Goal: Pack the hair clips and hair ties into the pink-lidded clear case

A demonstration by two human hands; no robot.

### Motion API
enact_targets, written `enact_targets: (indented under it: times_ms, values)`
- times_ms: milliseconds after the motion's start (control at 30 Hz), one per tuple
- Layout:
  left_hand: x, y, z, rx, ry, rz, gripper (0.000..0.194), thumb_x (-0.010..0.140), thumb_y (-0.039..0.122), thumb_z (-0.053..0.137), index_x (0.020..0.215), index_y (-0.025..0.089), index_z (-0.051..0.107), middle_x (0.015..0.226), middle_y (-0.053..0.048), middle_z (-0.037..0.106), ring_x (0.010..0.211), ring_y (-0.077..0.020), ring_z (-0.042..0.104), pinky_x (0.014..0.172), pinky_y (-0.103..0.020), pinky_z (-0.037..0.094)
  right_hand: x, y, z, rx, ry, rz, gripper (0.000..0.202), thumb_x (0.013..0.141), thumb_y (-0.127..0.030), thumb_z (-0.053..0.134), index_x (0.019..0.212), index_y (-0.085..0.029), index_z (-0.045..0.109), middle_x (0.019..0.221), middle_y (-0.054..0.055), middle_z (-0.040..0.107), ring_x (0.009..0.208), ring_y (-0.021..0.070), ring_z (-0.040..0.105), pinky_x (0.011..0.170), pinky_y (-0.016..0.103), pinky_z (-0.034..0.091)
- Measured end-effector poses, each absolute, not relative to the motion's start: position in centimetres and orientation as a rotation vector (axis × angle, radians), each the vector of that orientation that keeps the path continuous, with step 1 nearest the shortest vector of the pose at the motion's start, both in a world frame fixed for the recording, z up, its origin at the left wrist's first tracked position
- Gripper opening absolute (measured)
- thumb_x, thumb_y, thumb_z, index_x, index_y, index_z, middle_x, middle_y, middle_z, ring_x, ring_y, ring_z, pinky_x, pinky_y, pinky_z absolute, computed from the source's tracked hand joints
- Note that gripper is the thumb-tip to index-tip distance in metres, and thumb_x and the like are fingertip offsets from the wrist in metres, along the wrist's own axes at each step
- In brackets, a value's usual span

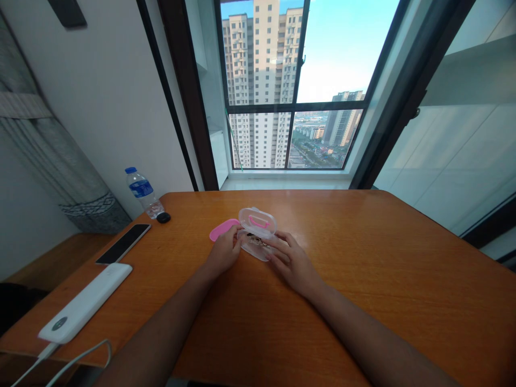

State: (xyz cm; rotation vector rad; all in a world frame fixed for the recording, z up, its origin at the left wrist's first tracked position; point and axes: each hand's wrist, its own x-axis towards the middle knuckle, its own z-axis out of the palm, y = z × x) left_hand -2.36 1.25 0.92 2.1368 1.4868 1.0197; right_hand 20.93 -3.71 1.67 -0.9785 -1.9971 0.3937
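— Now, what do we log at mid-table (363,279)?
— Clear box (257,234), lid up, pink handle. Our left hand (223,252) pinches its left edge; our right hand (291,262) rests fingers spread on its right side.
— Beside it?
— Pink piece (222,229) just left. Bottle (142,192), phone (123,243), power bank (85,302) well apart.

A wooden table (363,269) with an orange-brown glossy top stands against a large dark-framed window (290,107). Beyond the glass rise tall pale apartment towers (262,80) under a clear blue sky. A white wall (108,97) runs along the left, with a grey patterned curtain (48,156) hanging beside it. Daylight fills the room.
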Motion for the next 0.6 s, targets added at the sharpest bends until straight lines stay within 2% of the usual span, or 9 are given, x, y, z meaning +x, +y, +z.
enact_targets:
  times_ms: [133, 400, 600]
  values:
    - [-2.8, 1.5, 1.3, 2.099, 1.612, 1.009, 0.024, 0.088, 0.017, 0.050, 0.101, 0.018, 0.070, 0.102, -0.006, 0.075, 0.093, -0.0201, 0.068, 0.087, -0.029, 0.050, 20.7, -4.1, 1.7, -0.942, -2.090, 0.402, 0.039, 0.089, -0.023, 0.062, 0.127, -0.035, 0.063, 0.137, 0.007, 0.049, 0.122, 0.0250, 0.056, 0.104, 0.046, 0.049]
    - [-3.3, 1.8, 1.3, 1.940, 1.612, 1.088, 0.024, 0.083, 0.018, 0.055, 0.093, 0.017, 0.076, 0.090, -0.005, 0.078, 0.080, -0.0199, 0.072, 0.072, -0.026, 0.052, 20.5, -4.6, 2.4, -0.948, -2.117, 0.432, 0.042, 0.090, -0.019, 0.058, 0.131, -0.032, 0.059, 0.143, 0.007, 0.045, 0.119, 0.0238, 0.058, 0.105, 0.045, 0.048]
    - [-3.9, 2.1, 1.5, 1.802, 1.660, 1.110, 0.018, 0.079, 0.021, 0.060, 0.087, 0.015, 0.075, 0.087, -0.005, 0.078, 0.080, -0.0213, 0.073, 0.071, -0.026, 0.054, 20.7, -4.4, 2.4, -0.954, -2.107, 0.423, 0.045, 0.091, -0.020, 0.056, 0.134, -0.032, 0.055, 0.142, 0.007, 0.047, 0.125, 0.0251, 0.053, 0.108, 0.047, 0.045]
